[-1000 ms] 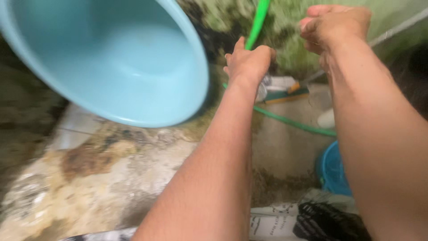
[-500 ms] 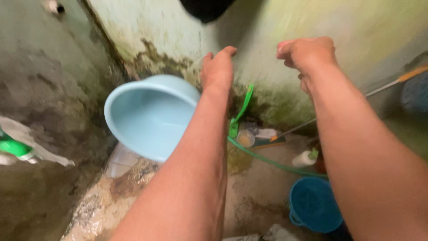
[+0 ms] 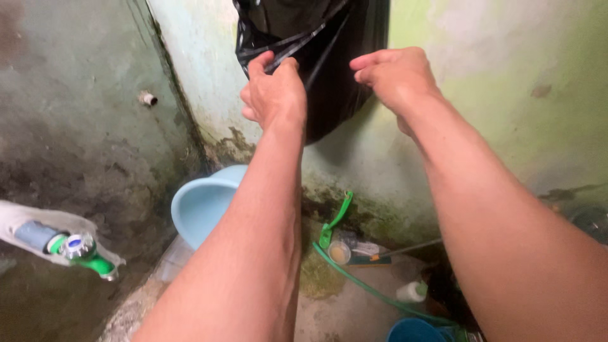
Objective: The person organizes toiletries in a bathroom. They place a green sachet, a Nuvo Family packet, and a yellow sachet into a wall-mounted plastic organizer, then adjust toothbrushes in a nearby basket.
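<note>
A black plastic bag [image 3: 329,69] hangs against the stained green wall at the top middle. My left hand [image 3: 273,95] is raised to it and pinches a stretched fold of the bag between thumb and fingers. My right hand [image 3: 396,76] is up beside it at the bag's right edge, fingers curled; whether it grips the plastic I cannot tell. Below my arms, a light blue plastic basin [image 3: 204,206] leans tilted in the wall corner.
A tap wrapped in cloth with a green fitting [image 3: 76,248] juts from the left wall. On the floor lie a green hose [image 3: 373,288], a green-handled brush [image 3: 334,218], a small white bottle [image 3: 411,291] and a blue bucket [image 3: 411,330].
The view has tilted upward from the floor to the wall. Both hands have risen to the black bag, and the left hand has taken hold of it. The basin now sits lower in view.
</note>
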